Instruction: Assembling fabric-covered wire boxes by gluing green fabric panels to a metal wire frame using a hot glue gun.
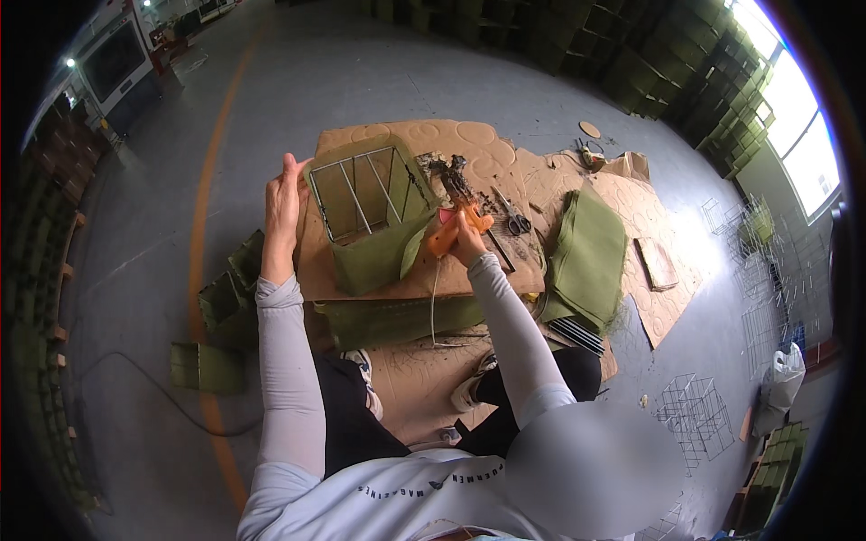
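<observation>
Floor: smooth grey, and there's an orange stripe sweeping down the left side!
Window: blazing white, upper right, throwing shine onto the floor.
Wall: pale, right beneath that window.
Upper left: a white cabinet, dark panel facing us, small lamp glowing beside it.

Matt, felt-like cloth on the green box, with bare grey metal for the wire frame inside it. Smooth orange plastic on the glue gun. Metal blades and dark, plastic-looking handles on the scissors. Soft, matt cloth again in the stacked green sheets. Dull brown paper board, marked with curved shapes, in the cardboard. Thin, crinkled white plastic in the bag. Smooth grey on the floor, glossy near the window.
</observation>
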Action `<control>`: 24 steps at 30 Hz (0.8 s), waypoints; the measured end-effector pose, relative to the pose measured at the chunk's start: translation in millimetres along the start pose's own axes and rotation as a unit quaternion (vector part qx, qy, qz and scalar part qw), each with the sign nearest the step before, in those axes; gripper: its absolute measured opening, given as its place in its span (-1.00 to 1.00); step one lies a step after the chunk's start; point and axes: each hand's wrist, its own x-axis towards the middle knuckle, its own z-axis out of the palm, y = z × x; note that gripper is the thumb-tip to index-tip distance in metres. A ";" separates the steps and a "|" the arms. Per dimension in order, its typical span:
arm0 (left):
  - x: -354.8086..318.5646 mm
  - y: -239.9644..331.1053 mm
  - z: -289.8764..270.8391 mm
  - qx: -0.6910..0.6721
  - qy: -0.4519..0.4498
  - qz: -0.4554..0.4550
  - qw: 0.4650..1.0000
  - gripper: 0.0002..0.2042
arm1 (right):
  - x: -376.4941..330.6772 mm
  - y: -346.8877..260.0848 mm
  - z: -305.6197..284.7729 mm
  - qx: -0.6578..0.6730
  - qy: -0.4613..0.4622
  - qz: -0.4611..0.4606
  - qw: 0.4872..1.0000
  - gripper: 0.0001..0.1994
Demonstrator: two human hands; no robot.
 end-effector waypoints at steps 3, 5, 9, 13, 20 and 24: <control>0.1 -5.8 -6.0 -0.023 -0.015 -0.024 0.999 -0.19 | -18.6 -8.2 -3.4 -0.155 0.050 0.000 0.987 -0.43; 0.2 -9.5 -3.1 -0.036 -0.021 -0.020 0.999 -0.22 | -38.1 -33.3 -5.0 -0.283 0.032 -0.014 0.958 -0.43; 6.6 -28.7 -6.3 -0.002 -0.010 -0.029 1.000 -0.27 | -66.1 -93.6 -12.5 -0.435 -0.073 0.035 0.897 -0.56; 14.7 -45.5 -37.7 0.014 0.019 -0.063 0.998 -0.32 | -103.0 -169.7 -42.3 -0.414 -0.087 0.047 0.905 -0.61; 20.3 -46.1 -29.2 -0.012 0.004 -0.026 1.000 -0.36 | -230.2 -248.8 -244.5 -0.367 0.228 -0.099 0.896 -0.68; 18.4 -42.0 -36.2 -0.009 0.035 -0.053 0.998 -0.36 | -328.9 -166.4 -364.8 -0.429 0.425 0.014 0.797 -0.73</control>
